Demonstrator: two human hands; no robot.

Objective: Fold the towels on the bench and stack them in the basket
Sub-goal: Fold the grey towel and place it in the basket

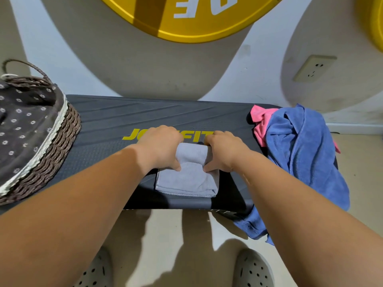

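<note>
We see a light grey towel [187,180] of soft, finely ribbed cloth, with a stitched hem along its near edge. It is already folded into a compact, thick rectangle of several layers. It lies on the dark bench [116,119], directly under and between the hands, with its near edge close to the front border of the bench. The near half is flat. The far half rises into a rounded fold, which the hands hold.

The left hand [160,147] grips the left side of this fold, fingers curled over its far edge and the thumb pressed on the cloth below. The right hand [224,151] grips the right side in the same way, so the two thumbs point toward each other and almost meet on the towel.

The towel runs from us toward the wall – the hemmed end points to us, the raised fold points away. Its sides are nearly parallel to the forearms. Whether this direction is really its long axis we cannot tell, because the view shortens it.

To the left of the left hand, well apart, is a woven brown basket [62,137] with a dark flowered lining. To the right of the right hand, near it, lies a crumpled blue towel [306,152] – it hangs over the end of the bench – and a pink towel [260,125] lies partly under it.
</note>
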